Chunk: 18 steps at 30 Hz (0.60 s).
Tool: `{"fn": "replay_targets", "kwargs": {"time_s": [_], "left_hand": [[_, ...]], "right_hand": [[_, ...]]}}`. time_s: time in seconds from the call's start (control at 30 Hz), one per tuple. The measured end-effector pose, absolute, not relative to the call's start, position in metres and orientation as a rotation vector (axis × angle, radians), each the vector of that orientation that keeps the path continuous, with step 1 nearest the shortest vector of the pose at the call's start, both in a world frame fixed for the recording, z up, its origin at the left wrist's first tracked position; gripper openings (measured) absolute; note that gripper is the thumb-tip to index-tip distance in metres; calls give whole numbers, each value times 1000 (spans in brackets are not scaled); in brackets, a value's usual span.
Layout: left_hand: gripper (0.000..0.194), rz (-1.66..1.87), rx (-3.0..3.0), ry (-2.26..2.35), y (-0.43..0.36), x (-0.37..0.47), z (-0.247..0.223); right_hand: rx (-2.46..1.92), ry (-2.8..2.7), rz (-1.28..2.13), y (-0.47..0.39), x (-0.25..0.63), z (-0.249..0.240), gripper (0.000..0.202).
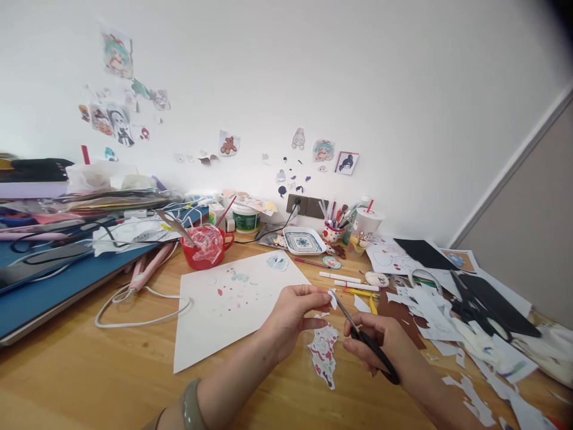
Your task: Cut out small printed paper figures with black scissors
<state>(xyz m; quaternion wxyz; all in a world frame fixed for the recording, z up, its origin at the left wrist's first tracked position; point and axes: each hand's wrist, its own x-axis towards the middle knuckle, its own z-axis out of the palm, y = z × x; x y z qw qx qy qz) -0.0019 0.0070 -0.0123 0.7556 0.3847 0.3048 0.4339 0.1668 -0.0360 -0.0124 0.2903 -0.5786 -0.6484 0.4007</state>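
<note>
My left hand (295, 307) pinches a small white scrap of paper (333, 298) between thumb and fingers. Black-handled scissors (369, 347) are gripped in my right hand (380, 340), their blades pointing up and left to the scrap's edge. Just below my hands, a cut sheet of paper with red and pink drawings (323, 352) lies on the wooden table. Left of my left hand, a large white sheet (197, 316) carries small cut-out pieces in pale blue, red and pink.
A red cup (203, 248) stands beyond the sheet, with a white cable (147, 324) to its left. A patterned square dish (304, 240), a pen cup (333, 230) and markers (356, 285) sit ahead. At right lie paper scraps (430, 310) and large black scissors (481, 307).
</note>
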Motion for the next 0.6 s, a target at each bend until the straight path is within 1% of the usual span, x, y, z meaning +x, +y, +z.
{"fn": "replay_targets", "kwargs": {"time_s": [0.17, 0.4, 0.6], "left_hand": [[21, 910, 812, 590, 7, -3, -13], [33, 861, 675, 543, 12, -4, -15], [34, 865, 598, 505, 12, -4, -17]], "right_hand": [[-1565, -1674, 1034, -35, 167, -13, 19], [-1593, -1632, 924, -33, 166, -16, 14], [-1587, -1621, 876, -33, 167, -16, 15]]}}
